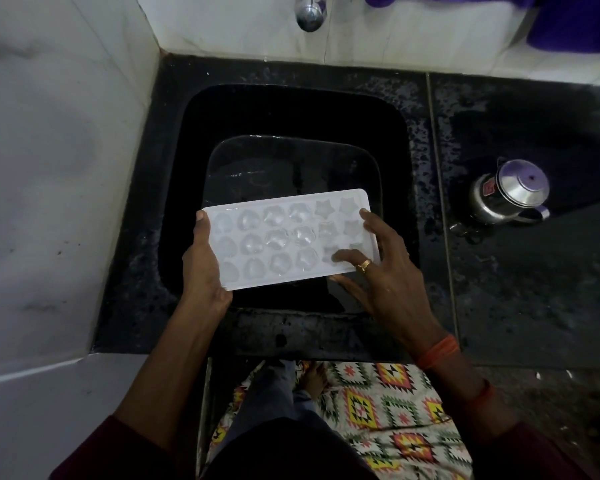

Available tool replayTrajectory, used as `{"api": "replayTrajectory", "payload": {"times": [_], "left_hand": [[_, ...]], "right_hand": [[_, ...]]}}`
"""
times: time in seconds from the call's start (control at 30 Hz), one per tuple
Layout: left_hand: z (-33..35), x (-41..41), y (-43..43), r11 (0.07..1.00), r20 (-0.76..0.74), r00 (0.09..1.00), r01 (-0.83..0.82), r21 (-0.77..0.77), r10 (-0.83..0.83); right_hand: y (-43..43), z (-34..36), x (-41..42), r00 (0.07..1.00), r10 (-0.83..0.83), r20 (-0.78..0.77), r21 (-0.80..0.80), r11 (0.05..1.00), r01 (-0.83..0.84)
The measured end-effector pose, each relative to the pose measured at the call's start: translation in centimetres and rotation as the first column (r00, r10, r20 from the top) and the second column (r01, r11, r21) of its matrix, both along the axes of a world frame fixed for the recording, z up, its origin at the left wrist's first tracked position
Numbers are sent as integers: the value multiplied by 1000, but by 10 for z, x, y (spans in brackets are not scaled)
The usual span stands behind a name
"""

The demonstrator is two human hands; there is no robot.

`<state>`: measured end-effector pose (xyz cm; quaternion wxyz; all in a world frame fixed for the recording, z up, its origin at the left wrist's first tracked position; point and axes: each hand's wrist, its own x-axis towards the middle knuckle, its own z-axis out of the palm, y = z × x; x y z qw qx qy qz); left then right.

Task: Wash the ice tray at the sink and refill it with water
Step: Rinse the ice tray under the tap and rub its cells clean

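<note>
We saw one white ice tray (284,237) held level above the near half of a black sink (291,109), which served as our landmark. The left hand (201,268) gripped the tray's left end, thumb laid along the top and the fingers tucked underneath. The right hand (388,271) was spread wide at the tray's right end. One finger reached the corner farther from the sink's near rim, and another, wearing a ring (364,265), lay flat across the moulds. A third ran along the near edge. We could not tell whether any right finger hooked under the tray.

We judged the washing step to be in hand, with the fingers rubbing the moulds. No stream of water showed from the one tap (309,15) beyond the sink's far rim. The next move would likely call for carrying the tray to the far side of the sink, under the spout, and freeing one hand to open the tap.

Counted: two hands, one tray, one tap, one sink. The tray had three rows of six moulds, eighteen in all, the last few partly under fingers. One clear glass dish (274,157) lay on the sink floor. One steel lidded pot (511,192) stood on the counter well to the right of the sink.
</note>
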<state>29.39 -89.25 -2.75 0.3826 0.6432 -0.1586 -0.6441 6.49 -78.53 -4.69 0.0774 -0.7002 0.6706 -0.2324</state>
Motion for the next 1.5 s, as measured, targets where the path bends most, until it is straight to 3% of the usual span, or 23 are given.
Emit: {"api": "replayTrajectory", "payload": {"times": [0.27,0.53,1.23,1.5], "left_hand": [[2,-1,2,1000,14,1000,5,-1,-5],[5,-3,5,1000,-2,1000,29,0,-29],[1,-7,3,1000,2,1000,13,10,-13],[1,-4,5,1000,-2,1000,21,11,-21]], "right_hand": [[-1,0,-2,994,67,-86,57,996,-62],[1,11,-9,993,106,54,-175,980,-96],[2,3,-11,982,133,-135,-8,991,-135],[1,3,-12,990,110,-88,-1,994,-110]]}}
